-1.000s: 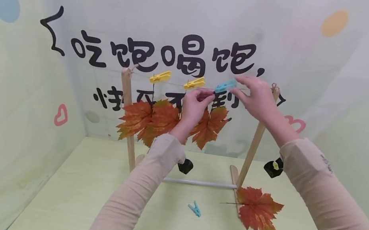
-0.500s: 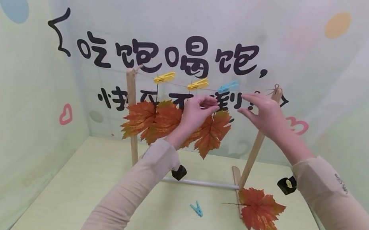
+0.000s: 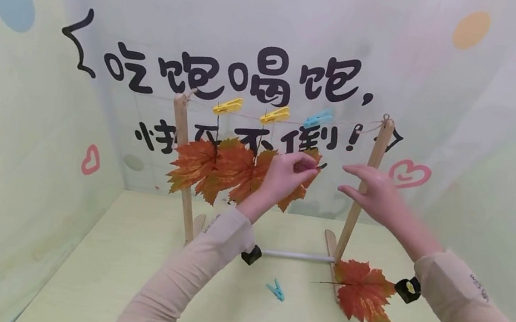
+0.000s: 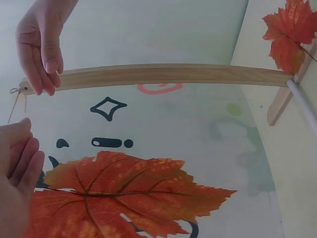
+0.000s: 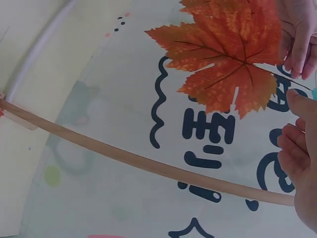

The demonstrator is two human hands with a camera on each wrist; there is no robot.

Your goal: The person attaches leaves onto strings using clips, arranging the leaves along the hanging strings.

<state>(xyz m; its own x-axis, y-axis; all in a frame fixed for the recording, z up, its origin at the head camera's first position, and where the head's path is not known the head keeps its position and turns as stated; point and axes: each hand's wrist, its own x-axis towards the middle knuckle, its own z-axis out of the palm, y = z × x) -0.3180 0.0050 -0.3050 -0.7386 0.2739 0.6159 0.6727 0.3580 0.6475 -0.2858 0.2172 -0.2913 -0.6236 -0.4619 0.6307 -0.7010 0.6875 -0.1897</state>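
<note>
A string runs between two wooden posts, and two yellow clothespins [image 3: 275,115] and a blue clothespin [image 3: 319,118] are clipped on it. Orange-red artificial maple leaves [image 3: 192,165] hang by their stems from these pins. My left hand [image 3: 286,177] is in front of the leaf under the blue pin, partly covering it, its fingers loosely bent and holding nothing. Right of that leaf, my right hand [image 3: 376,196] is held in the air below the string, thumb and fingers apart. The left wrist view shows both hands without anything in them, beside the hanging leaf [image 4: 119,193].
Another blue clothespin [image 3: 276,289] lies on the table [image 3: 233,320]. A loose maple leaf [image 3: 363,293] lies by the foot of the right post [image 3: 355,221]. A white rod [image 3: 298,256] joins the stand's feet. Behind stands a printed cloth backdrop [image 3: 242,6].
My right hand has let go of the blue clothespin and moved down and right. My left hand has left the stem and dropped slightly lower. The blue pin stays on the string.
</note>
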